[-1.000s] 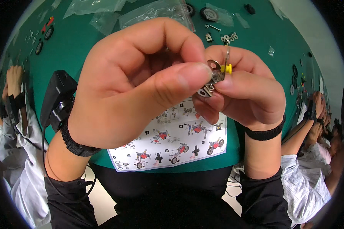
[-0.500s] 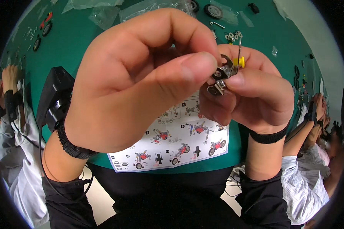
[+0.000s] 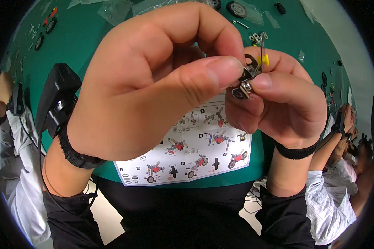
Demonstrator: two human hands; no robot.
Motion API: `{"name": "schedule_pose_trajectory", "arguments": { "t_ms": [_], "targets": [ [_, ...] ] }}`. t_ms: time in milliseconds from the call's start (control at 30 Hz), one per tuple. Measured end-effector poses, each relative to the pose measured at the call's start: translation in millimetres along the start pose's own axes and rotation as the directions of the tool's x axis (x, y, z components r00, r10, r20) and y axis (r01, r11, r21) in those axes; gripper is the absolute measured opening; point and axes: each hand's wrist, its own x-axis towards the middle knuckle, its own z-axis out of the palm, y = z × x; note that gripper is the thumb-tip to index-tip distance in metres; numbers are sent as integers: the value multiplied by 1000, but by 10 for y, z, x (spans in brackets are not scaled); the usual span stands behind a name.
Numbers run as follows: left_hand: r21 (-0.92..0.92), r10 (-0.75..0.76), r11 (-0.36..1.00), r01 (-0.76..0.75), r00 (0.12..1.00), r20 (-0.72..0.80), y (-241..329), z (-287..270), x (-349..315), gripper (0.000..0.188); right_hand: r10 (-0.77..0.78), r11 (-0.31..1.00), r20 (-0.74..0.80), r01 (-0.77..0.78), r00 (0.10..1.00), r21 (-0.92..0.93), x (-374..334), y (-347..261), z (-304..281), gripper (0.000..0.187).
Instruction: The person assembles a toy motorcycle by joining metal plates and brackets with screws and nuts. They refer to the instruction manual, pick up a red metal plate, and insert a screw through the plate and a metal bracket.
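Both my hands are raised over the green table, fingertips close together around a small metal bracket assembly (image 3: 246, 74). My right hand (image 3: 286, 99) grips the assembly between thumb and fingers; a yellow plastic piece (image 3: 265, 59) sticks out beside its thin upright metal strip (image 3: 262, 47). My left hand (image 3: 153, 87) is closed in a pinch, thumb and index finger at the bracket's left edge. Whether a tiny part sits between those left fingertips is hidden. Beneath the hands lies a printed instruction sheet (image 3: 183, 166) with pictures of a red toy motorcycle.
Past my hands lie a black wheel (image 3: 236, 9), a bolt (image 3: 243, 25), several washers (image 3: 253, 38) and clear plastic bags (image 3: 115, 12). At far left are a red part (image 3: 50, 15) and small wheels (image 3: 39, 42). Other people's hands (image 3: 348, 116) work on both sides.
Both hands, with the bracket assembly, have shifted slightly to the right. The assembly has tilted a little. My left fingertips stay against its edge.
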Motion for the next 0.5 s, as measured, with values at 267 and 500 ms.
{"name": "schedule_pose_trajectory", "arguments": {
  "t_ms": [267,500],
  "targets": [
    [89,-49,995,53,998,-44,-62,-26,-58,29,4,999,14,-3,1000,-44,-3,-12,1,26],
    [10,-101,995,101,995,-15,-87,-55,-36,29,11,998,31,-9,999,-60,9,-18,-18,24]
  ]
}}
